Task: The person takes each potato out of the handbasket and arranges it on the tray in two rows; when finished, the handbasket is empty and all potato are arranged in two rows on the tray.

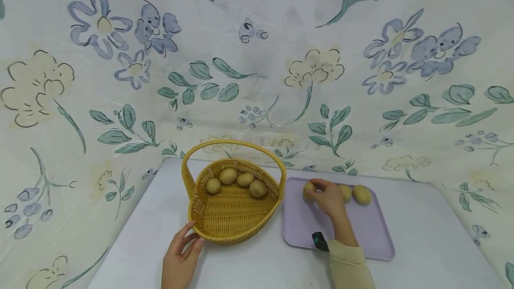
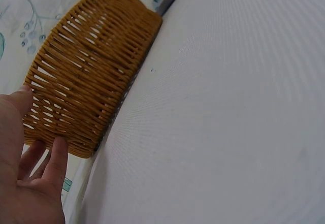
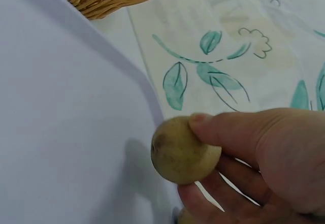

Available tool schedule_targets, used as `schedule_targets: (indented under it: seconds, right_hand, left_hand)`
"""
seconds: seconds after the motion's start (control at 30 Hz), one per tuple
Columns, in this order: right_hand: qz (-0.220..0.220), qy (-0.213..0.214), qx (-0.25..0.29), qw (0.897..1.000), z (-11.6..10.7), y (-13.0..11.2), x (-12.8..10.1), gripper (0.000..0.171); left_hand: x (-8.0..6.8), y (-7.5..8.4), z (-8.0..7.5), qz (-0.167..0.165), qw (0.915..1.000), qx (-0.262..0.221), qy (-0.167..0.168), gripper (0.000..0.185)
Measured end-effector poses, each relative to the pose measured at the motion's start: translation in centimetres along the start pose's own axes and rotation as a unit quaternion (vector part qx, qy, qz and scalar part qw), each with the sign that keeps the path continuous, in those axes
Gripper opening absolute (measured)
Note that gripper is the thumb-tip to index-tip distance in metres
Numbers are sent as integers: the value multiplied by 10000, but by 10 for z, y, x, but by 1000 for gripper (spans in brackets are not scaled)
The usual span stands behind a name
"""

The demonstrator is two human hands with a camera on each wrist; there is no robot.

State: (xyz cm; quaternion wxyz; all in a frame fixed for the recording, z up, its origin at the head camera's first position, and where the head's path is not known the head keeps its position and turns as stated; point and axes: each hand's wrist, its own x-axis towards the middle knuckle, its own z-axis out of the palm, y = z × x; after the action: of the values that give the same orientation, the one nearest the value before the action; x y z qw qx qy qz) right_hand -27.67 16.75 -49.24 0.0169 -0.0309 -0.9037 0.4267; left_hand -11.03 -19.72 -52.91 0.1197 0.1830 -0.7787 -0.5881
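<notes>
My right hand pinches a potato between thumb and fingers, over the left back part of the lilac tray. Two more potatoes, one of them in full sight, lie on the tray to the right; the hand partly covers the other. At the front left of the yellow wicker basket, my left hand touches the woven wall with its fingers only loosely bent, as the left wrist view also shows. Several potatoes, such as the one with a brownish skin, sit along the basket's back inside.
The basket's tall arched handle rises over its opening. Basket and tray stand side by side on a white table, with a narrow gap between them. A floral cloth hangs behind the table. A small dark device sits at the right wrist.
</notes>
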Motion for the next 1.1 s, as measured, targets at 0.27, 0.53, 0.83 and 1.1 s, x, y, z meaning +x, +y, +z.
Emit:
schedule_targets:
  seconds: [0.27,0.53,0.83,1.1]
  right_hand:
    - [74,128,-564,9983,3,3,3,43]
    - [263,176,-573,9979,6,4,5,47]
    - [333,237,-675,9969,7,1,8,43]
    - [208,500,-720,9959,12,1,10,41]
  left_hand:
    - [0,0,0,-93,9999,50,-13,54]
    - [-1,0,-1,-80,9999,66,-31,53]
    - [0,-1,-1,32,9998,-175,-100,53]
    - [1,-1,-3,-2,9998,-113,-153,53]
